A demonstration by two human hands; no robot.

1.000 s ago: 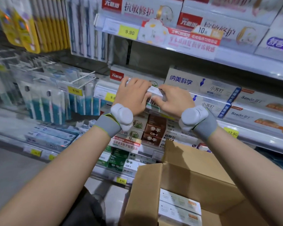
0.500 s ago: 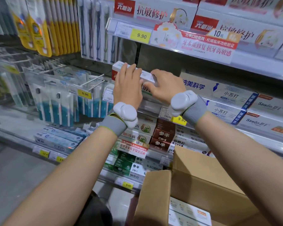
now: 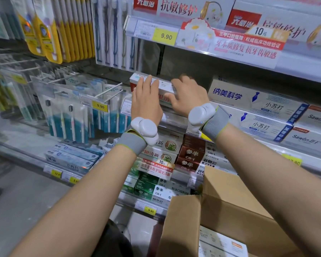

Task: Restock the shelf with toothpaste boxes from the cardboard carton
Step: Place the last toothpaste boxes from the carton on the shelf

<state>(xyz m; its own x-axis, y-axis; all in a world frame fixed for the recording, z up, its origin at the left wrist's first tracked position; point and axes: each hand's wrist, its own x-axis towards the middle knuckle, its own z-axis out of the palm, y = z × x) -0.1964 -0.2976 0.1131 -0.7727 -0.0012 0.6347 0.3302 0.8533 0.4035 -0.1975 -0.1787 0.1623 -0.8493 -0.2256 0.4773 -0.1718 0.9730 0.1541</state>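
Since the earlier frames, the toothpaste box (image 3: 160, 85) has been carried further back onto the shelf (image 3: 176, 120), and both hands have been lifted and extended with it. It is judged that the box is now almost seated and that only a final push and alignment are left for this one.

The left hand (image 3: 145, 101) is laid flat on the front and top of the toothpaste box, with the fingers straight and close together, pressing and not gripping. The right hand (image 3: 188, 97) is placed at the right end of the same box, with the fingers spread and loosely bent; it is blurred, so it cannot be told whether the box is pinched or only pushed. Both forearms are stretched forward and upward, and a grey wristband with a white device is worn on each wrist.

Right of the toothpaste box, white and blue boxes are stacked. Left of it, toothbrush packs are hung on pegs. Below and in front of it, the cardboard carton (image 3: 230, 210) is standing open, and more boxes are seen inside.
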